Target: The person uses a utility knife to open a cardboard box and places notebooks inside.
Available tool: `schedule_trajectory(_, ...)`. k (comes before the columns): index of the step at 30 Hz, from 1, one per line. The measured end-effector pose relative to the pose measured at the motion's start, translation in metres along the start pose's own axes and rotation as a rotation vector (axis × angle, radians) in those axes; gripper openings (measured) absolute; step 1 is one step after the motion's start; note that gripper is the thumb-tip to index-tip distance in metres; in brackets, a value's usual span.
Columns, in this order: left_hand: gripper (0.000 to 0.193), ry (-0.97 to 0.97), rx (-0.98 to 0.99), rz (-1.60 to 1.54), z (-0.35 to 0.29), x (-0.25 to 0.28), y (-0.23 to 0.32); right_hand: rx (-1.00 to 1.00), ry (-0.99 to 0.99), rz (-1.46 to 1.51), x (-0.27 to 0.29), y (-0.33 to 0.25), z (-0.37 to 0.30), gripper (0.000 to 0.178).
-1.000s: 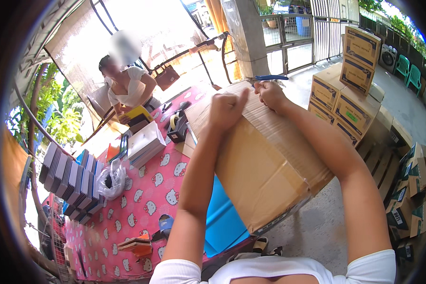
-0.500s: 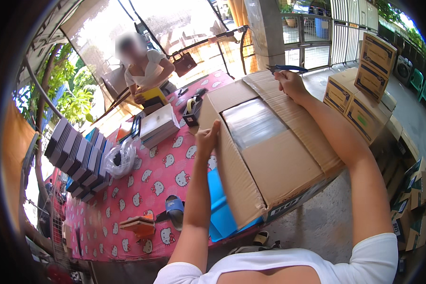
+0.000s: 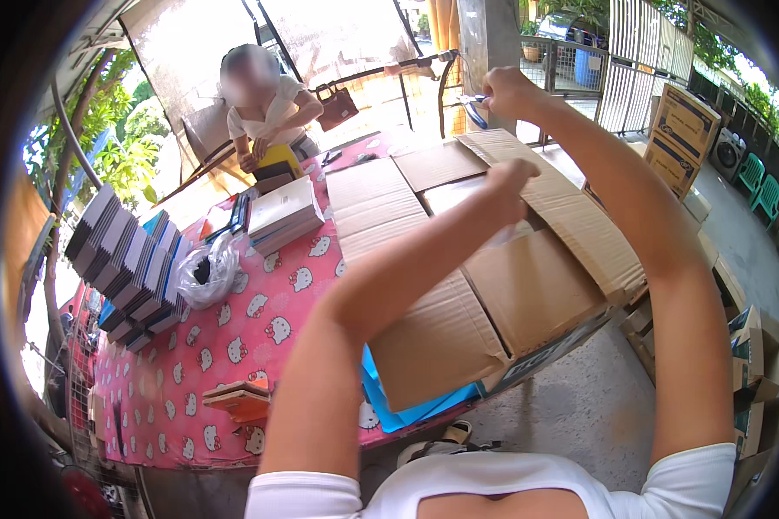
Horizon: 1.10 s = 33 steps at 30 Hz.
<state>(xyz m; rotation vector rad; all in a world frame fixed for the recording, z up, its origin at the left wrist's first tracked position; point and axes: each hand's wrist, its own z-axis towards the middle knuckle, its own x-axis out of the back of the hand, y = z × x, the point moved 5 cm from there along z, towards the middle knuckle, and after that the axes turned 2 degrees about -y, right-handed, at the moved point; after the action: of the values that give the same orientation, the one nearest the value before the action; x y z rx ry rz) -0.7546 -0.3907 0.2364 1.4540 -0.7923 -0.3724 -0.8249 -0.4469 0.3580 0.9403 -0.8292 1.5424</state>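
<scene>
A large cardboard box lies on the table in front of me with its top flaps folded outward. Between the flaps shows a pale, shiny wrapped surface, partly hidden by my left arm. My left hand is over the box, its fingers closed; anything inside them is hidden. Higher up, past the box's far right corner, my right hand is closed around blue-handled pliers. A blue plastic sheet or folder sticks out from under the box's near left side.
On the pink patterned tablecloth stand stacked notebooks, a clear plastic bag, a white paper stack and orange pads. Across the table, a person handles a yellow folder. Cartons are piled at right.
My left hand has left the box's left flap and swung right across the top. My right hand has risen with the pliers. The left flap now lies flatter, over the tape dispenser and slipper area.
</scene>
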Motion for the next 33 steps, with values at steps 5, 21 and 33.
schedule_trajectory(5, 0.053, 0.49, 0.08, -0.956, 0.014, -0.034, -0.034, -0.217, -0.46, -0.14, -0.04, -0.04, 0.02, 0.016)
schedule_trajectory(21, 0.036, -0.192, -0.758, -0.769, 0.015, -0.03, -0.025, 0.013, -0.311, -0.196, -0.166, -0.023, 0.072, 0.019)
schedule_trajectory(33, 0.035, -0.127, -0.438, -0.722, 0.022, -0.03, -0.005, 0.222, 0.252, 0.026, -0.003, -0.047, 0.001, 0.017)
